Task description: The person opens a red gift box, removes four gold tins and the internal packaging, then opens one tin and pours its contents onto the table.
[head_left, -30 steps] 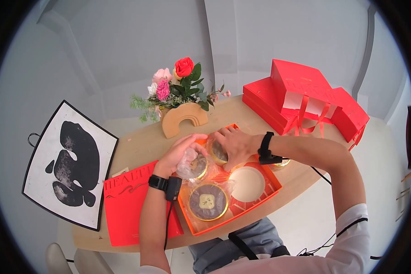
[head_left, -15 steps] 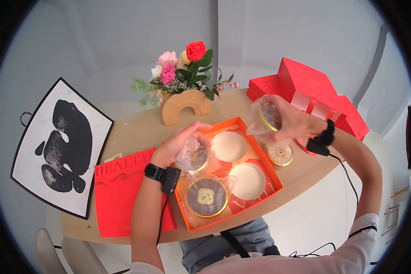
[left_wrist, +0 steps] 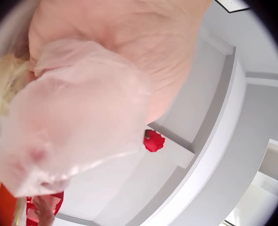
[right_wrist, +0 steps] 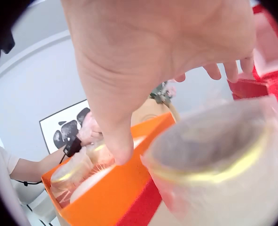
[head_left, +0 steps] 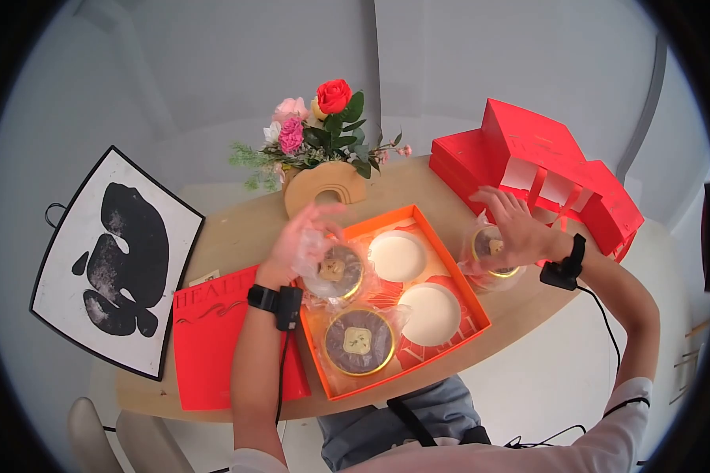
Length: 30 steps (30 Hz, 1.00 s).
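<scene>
Unpacking seems to be the work in hand, centred on the orange box (head_left: 454, 268). Well left of the box is a framed ink print (head_left: 134, 260); just beside its left wall lies a red folder (head_left: 213, 363). The left hand (head_left: 296, 243) is over the box's far left corner with crumpled clear film (left_wrist: 82, 108) against its fingers; I cannot tell whether it pinches the film. In the box's left half sit a far wrapped jar (head_left: 335, 272) and a near wrapped jar (head_left: 359, 340); in its right half show two pale recesses (head_left: 429, 314). Right of the box, the right hand (head_left: 521, 229) is spread and gripping nothing, above an outer wrapped jar (right_wrist: 214, 150). Beyond the box's far right are red cartons (head_left: 528, 138). The step looks like setting down that outer jar; the next move probably calls for reaching into the box's left half and grasping a jar firmly through its slippery film.
</scene>
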{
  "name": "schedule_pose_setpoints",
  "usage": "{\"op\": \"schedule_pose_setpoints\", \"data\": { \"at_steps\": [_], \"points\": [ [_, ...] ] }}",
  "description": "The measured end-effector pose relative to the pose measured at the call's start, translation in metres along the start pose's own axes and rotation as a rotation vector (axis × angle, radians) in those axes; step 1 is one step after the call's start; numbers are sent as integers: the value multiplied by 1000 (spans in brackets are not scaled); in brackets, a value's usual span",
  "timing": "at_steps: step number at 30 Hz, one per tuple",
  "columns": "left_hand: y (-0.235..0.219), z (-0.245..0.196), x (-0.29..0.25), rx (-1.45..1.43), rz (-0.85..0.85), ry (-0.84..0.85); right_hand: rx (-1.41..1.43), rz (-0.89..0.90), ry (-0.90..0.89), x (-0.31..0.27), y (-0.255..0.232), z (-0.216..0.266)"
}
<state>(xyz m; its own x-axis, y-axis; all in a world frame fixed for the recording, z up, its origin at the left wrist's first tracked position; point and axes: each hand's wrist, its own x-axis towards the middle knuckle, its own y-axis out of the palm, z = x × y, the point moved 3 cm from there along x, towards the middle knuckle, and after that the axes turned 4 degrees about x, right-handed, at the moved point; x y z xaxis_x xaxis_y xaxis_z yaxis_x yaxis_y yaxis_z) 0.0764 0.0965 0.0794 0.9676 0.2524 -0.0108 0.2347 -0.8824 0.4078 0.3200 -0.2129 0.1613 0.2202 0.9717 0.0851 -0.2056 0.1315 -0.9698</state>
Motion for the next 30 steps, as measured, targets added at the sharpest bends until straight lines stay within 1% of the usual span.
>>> {"op": "schedule_pose_setpoints", "data": {
  "at_steps": [1,2,4,5,7,8,10,11,13,14,16,17,19,20,22,27,29,30],
  "points": [
    [-9,-5,0,-83,35,90,56,-107,-92,7,-9,14],
    [-17,-6,-3,-74,37,86,70,-188,-187,13,-9,26],
    [-25,-9,-10,-238,-157,119,139,-224,-390,28,0,60],
    [-23,-10,-10,-223,-150,111,160,-168,-381,37,9,79],
    [-22,-10,-11,-227,-214,143,174,-38,-369,58,33,119],
    [-22,-7,-9,-225,-210,147,168,36,-364,69,45,135],
    [-23,-5,-7,-254,-163,140,131,289,-143,94,69,162],
    [-23,-6,-7,-246,-164,141,134,282,-147,102,74,172],
    [-23,-6,-9,-290,-160,167,173,440,-82,114,88,185],
    [-24,-6,-9,-289,-163,169,173,440,-85,116,94,192],
    [-28,-6,-11,-357,-234,273,31,321,11,119,101,202],
    [-30,-5,-11,-362,-239,277,27,326,6,121,104,206],
    [-31,-7,-12,-353,-302,363,-181,244,-67,121,105,214],
    [-30,-7,-11,-356,-302,361,-182,247,-66,123,108,213],
    [-27,-7,-12,-355,-297,372,-27,212,-10,129,115,210],
    [-30,-6,-13,-376,-273,385,6,273,-34,129,109,205],
    [-32,-8,-13,-384,-271,386,98,265,49,130,106,199],
    [-33,-7,-13,-387,-270,385,95,264,47,133,105,196]
  ]
}}
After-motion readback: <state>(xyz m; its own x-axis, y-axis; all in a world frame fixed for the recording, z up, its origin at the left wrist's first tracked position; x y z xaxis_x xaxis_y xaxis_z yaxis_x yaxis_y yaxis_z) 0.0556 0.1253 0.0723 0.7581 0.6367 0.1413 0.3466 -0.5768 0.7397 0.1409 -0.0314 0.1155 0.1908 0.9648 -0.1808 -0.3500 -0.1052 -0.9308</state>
